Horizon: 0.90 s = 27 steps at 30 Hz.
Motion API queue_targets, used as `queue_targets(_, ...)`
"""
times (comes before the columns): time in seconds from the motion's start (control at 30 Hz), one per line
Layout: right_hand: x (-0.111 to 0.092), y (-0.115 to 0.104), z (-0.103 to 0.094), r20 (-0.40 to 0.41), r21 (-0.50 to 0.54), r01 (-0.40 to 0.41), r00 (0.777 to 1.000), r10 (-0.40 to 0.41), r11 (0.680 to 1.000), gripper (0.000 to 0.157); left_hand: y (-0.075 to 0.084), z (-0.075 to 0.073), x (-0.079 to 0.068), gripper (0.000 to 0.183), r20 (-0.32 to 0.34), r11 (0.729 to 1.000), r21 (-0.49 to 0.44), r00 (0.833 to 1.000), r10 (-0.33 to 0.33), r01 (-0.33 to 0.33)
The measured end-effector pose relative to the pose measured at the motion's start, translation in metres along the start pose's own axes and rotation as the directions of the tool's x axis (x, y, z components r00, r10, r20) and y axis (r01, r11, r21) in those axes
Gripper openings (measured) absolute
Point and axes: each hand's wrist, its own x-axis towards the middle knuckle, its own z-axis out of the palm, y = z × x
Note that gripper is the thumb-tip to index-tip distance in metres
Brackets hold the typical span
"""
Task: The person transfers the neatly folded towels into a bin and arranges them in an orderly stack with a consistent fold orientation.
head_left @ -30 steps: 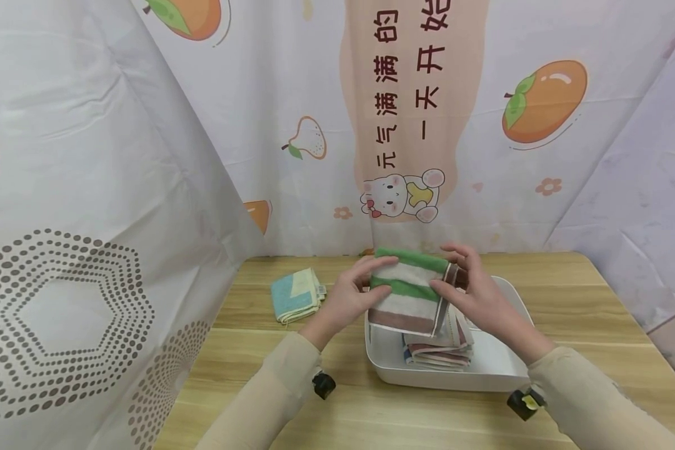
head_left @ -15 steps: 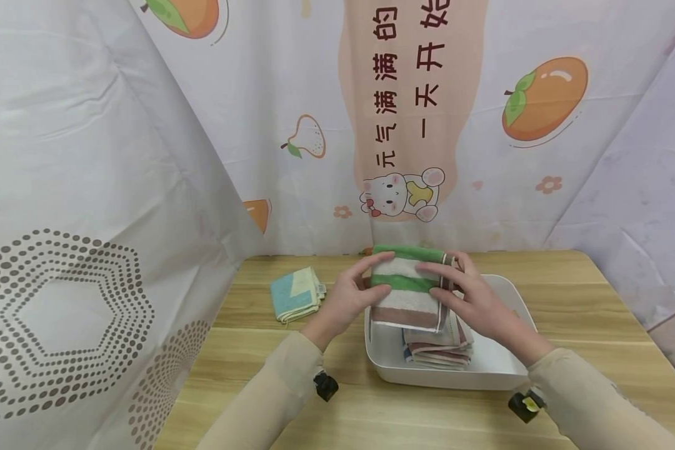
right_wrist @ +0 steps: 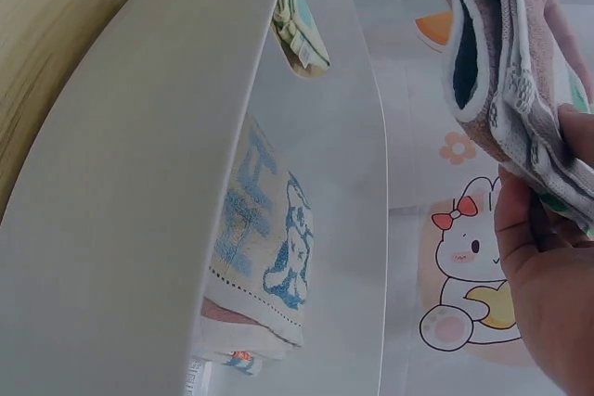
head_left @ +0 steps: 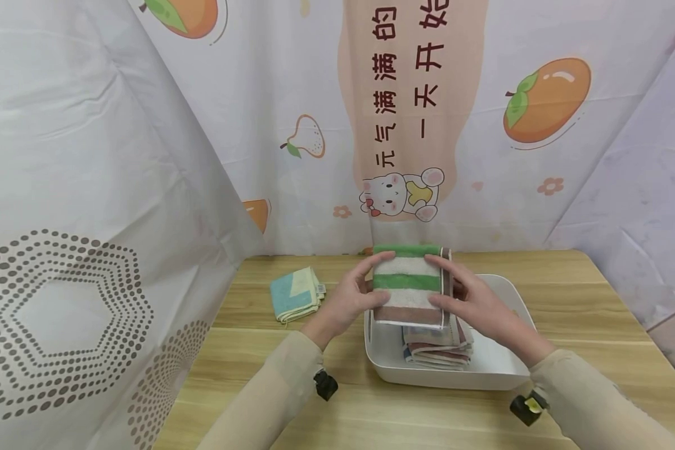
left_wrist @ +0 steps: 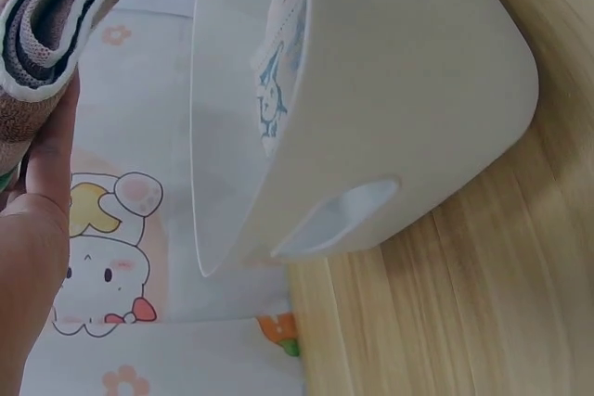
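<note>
A folded towel (head_left: 407, 282) with green, white and brown stripes is held up above the white bin. My left hand (head_left: 355, 294) grips its left edge, thumb in front and other fingers partly behind. On the opposite edge my right hand (head_left: 472, 300) pinches it, with thumb and a finger on the front face. In the right wrist view the striped towel (right_wrist: 510, 71) shows its rolled fold layers edge-on. Below, inside the white bin (head_left: 450, 380), lies a stack of folded towels (head_left: 437, 350), the top one partly hidden behind the held towel.
A blue and yellow folded towel (head_left: 294, 295) lies on the wooden table (head_left: 247, 375) left of the bin. The bin has a handle slot (left_wrist: 339, 218) in its end wall. A printed curtain (head_left: 292, 75) hangs behind the table and along the left side.
My right hand has shifted its grip, its finger moving from behind the towel onto the front face. The towel has straightened, its brown side edge now lying flatter. My left hand stays nearly still.
</note>
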Motion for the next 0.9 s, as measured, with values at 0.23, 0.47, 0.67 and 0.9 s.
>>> queue_targets(0.23, -0.002, 0.004, -0.004, 0.007, -0.025, -0.052, 0.999, 0.052, 0.998, 0.069, -0.002, 0.001, 0.002, 0.076, 0.001, 0.995, 0.055, 0.996, -0.087, 0.086)
queue_targets(0.47, -0.005, 0.007, -0.010, 0.018, -0.067, -0.117, 0.993, 0.119, 0.991, 0.071, -0.006, 0.001, 0.006, 0.080, -0.007, 0.974, 0.143, 0.984, -0.178, 0.177)
queue_targets(0.67, -0.007, 0.009, -0.017, 0.020, -0.112, -0.168, 0.985, 0.171, 0.979, 0.071, -0.009, 0.005, 0.013, 0.081, -0.020, 0.957, 0.214, 0.980, -0.197, 0.197)
queue_targets(0.9, -0.006, 0.015, -0.023, 0.047, -0.098, -0.242, 0.968, 0.247, 0.965, 0.075, -0.017, 0.012, 0.026, 0.085, -0.065, 0.920, 0.312, 0.971, -0.229, 0.238)
